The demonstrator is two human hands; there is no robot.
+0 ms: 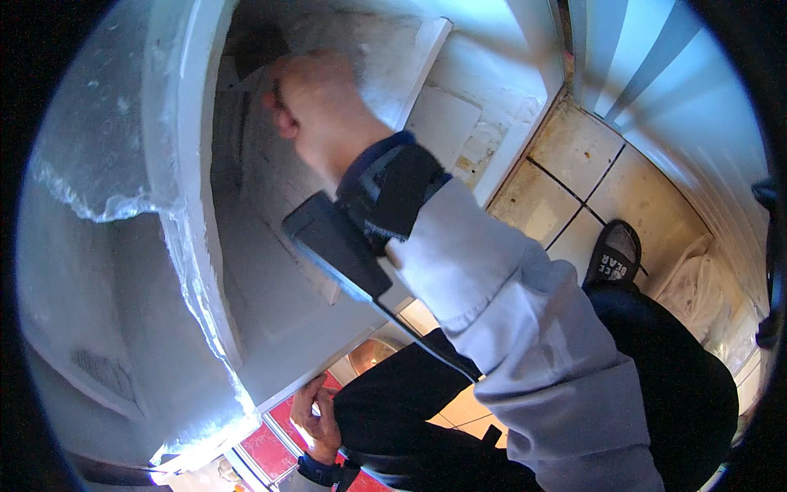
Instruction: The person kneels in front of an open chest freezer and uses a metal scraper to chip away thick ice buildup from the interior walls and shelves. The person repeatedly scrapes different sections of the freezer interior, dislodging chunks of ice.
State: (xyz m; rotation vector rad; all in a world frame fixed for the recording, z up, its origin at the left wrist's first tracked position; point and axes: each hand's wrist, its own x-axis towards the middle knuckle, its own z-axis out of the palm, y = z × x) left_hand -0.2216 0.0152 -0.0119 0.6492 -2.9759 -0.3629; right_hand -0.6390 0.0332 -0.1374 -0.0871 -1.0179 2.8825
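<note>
My right hand (326, 104) reaches into a white, stained compartment (264, 246) that looks like the inside of a freezer. Its fingers are curled around a dark flat piece (258, 49); motion blur and shadow hide what it is. A dark rectangular device (338, 240) with a cable is strapped at the right wrist. To the left, a translucent, ragged-edged sheet that looks like ice (117, 184) lies along a pale shelf edge (193, 154). My left hand (316, 418) rests by my bent knee, near the compartment's lower edge, fingers loosely bent with nothing visible in them.
A raised white ledge (424, 71) crosses the compartment's back. Stained floor tiles (553, 178) lie at the right, where my foot wears a black slide sandal (615, 255). Beyond it sits a clear plastic bag (695, 295). A glossy pale panel (664, 80) stands upper right. Red tiles (267, 449) show below.
</note>
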